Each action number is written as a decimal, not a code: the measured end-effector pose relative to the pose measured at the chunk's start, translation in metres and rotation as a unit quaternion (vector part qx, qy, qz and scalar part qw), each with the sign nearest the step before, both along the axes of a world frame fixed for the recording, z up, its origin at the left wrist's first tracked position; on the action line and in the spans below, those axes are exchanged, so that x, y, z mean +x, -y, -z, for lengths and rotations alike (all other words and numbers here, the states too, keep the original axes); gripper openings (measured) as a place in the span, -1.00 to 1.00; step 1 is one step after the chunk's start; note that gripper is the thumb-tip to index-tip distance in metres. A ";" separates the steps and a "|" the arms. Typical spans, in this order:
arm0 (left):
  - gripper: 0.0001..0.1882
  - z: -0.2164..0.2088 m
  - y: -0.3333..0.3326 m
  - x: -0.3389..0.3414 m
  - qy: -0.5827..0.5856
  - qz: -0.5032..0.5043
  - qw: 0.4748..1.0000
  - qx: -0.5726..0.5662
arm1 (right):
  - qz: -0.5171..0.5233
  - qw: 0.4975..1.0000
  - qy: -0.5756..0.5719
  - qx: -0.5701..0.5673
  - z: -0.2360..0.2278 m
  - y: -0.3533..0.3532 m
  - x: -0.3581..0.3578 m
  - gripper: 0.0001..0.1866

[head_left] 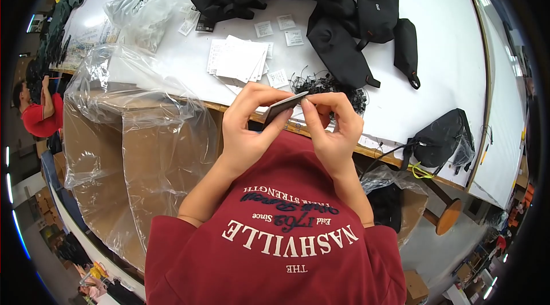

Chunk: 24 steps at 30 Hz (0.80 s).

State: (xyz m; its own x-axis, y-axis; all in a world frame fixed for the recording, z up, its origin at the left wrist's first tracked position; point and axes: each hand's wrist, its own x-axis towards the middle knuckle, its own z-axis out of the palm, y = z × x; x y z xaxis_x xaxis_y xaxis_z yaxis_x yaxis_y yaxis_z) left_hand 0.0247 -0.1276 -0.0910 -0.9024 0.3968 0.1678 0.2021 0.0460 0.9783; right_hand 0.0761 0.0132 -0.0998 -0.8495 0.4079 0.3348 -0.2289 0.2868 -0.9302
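Note:
In front of my chest, above the table's near edge, my left hand [247,124] is closed on a dark flat stack of cards [281,109] with a pale edge, held between thumb and fingers. My right hand [337,127] is closed in a pinch at the stack's right corner. Whatever lies between its fingertips is too small to make out. Just beyond that hand is a tangled heap of thin black strings [358,98] on the table. Beyond my left hand lies a pile of white cards [236,58], with several small white printed packets [277,78] around it.
Black bags [378,4] are heaped at the table's far side. Clear plastic covers a cardboard box [166,173] at my left. A small black bag [441,139] rests at the table's right edge, near a round wooden stool [450,217]. A person in red [43,116] is at far left.

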 end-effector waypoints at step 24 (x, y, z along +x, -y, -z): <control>-0.89 0.015 0.007 -0.015 0.212 0.262 0.939 0.062 | -0.145 0.985 0.090 -0.033 -0.002 -0.019 0.019 -0.90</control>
State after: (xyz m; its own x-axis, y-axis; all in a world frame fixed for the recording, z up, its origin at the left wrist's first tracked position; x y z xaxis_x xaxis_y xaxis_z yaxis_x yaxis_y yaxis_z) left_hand 0.0096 -0.1346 -0.1064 -0.5842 0.8068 -0.0883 -0.2432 -0.0702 0.9674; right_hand 0.0950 0.0320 -0.0974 -0.9765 0.1562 0.1487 -0.1216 0.1706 -0.9778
